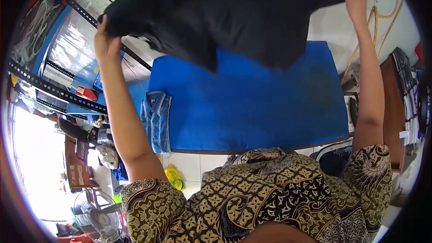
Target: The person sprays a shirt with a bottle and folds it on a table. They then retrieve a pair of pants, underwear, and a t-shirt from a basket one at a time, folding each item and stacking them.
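A black garment (252, 18) is stretched wide in the air between my two hands, above the far part of a blue-covered table (252, 112). Its exact kind cannot be made out. Closed on its left end is my left hand (107, 42), raised at the upper left. At the upper right, my right hand (354, 1) pinches the other end. The garment's lower edge hangs unevenly and hides the back of the tabletop. A folded blue denim-like garment (156, 121) lies along the table's left edge, apart from both hands.
Metal shelving (58, 87) with plastic-wrapped goods stands close on the left. A fan (100, 218) is at the lower left. Near the table's front left, a yellow bag (174, 177) lies on the floor. Yellow cords (375, 27) hang at the right, above a brown cabinet (392, 108).
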`<state>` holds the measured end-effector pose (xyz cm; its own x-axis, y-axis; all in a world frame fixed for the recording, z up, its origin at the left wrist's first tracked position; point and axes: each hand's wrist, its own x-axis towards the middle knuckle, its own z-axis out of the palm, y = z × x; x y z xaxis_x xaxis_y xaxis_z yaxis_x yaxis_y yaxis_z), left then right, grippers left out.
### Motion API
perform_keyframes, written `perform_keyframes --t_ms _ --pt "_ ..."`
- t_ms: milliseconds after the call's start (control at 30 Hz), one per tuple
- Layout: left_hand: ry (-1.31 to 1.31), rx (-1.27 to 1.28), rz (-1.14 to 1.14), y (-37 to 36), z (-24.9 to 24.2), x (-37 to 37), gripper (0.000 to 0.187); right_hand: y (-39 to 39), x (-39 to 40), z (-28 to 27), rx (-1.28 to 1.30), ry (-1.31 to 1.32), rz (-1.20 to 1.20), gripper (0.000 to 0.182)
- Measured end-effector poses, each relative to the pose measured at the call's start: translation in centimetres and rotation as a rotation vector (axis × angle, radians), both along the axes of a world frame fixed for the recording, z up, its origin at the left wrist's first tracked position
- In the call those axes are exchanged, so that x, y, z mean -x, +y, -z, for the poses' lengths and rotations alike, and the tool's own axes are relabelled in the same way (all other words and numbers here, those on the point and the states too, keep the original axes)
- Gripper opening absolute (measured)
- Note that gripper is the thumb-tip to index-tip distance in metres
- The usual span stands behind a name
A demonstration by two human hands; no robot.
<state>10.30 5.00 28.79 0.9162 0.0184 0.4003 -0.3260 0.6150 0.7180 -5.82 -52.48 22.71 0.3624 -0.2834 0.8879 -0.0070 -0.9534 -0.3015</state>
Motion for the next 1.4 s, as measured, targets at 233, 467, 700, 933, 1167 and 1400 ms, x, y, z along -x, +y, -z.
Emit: perform_keyframes --t_ms 233,467,700,933,1167,1400 --pt "0.335 -0.385 -0.091 3.7 10.7 7.0 0.043 1.4 5.7 8.3 -0.142 0.318 -0.317 0.029" --pt "0.765 -0.260 0.010 6.1 28.3 11.1 0.028 6.1 10.6 20.9 -0.655 0.414 -0.430 0.043" --pt "1.101 -0.413 -0.115 7.9 40.3 17.3 0.020 6.9 15.8 36.5 -0.820 0.783 -0.281 0.026" --pt "1.198 -0.675 -0.122 6.2 45.0 20.1 0.013 9.3 14.9 40.8 -0.705 0.742 0.128 0.018" --pt "1.405 -0.627 0.269 7.3 45.9 18.2 0.027 9.7 14.1 39.2 -0.755 0.700 0.185 0.018" --pt "1.037 -0.616 0.162 4.4 39.4 19.3 0.035 5.2 16.6 33.1 -1.039 0.256 -0.210 0.015"
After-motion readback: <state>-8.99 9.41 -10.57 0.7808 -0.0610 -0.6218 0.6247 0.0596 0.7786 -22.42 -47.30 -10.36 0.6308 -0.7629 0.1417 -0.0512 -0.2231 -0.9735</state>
